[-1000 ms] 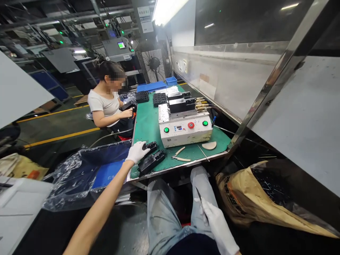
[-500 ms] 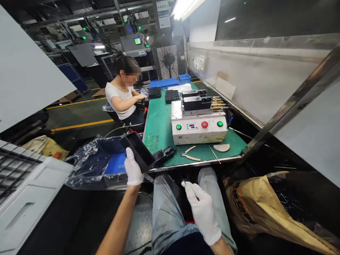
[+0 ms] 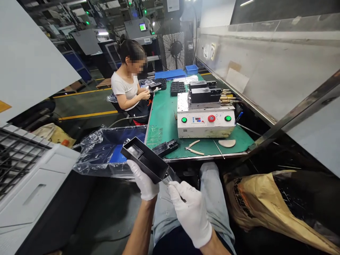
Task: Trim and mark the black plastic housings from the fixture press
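My left hand (image 3: 143,182), in a white glove, is wrapped round the underside of a long black plastic housing (image 3: 145,161) and holds it tilted above my lap. My right hand (image 3: 190,209), also gloved, is closed on a thin metal blade (image 3: 166,181) whose tip touches the housing's near end. Another black housing (image 3: 166,147) lies on the green mat (image 3: 159,124) at the table's near edge. Small pliers (image 3: 194,148) and a thin rod (image 3: 217,148) lie on the mat in front of a white machine (image 3: 205,122) with green and red buttons.
A co-worker in a white top (image 3: 127,90) sits at the table's left side handling a black part. A blue bin lined with clear plastic (image 3: 106,152) stands left of me, a brown bag of scrap (image 3: 265,202) to my right, a white machine (image 3: 29,184) at far left.
My left hand lifted the black housing off the mat and brought it toward my lap. My right hand rose from my thigh with the blade and met the housing's end.
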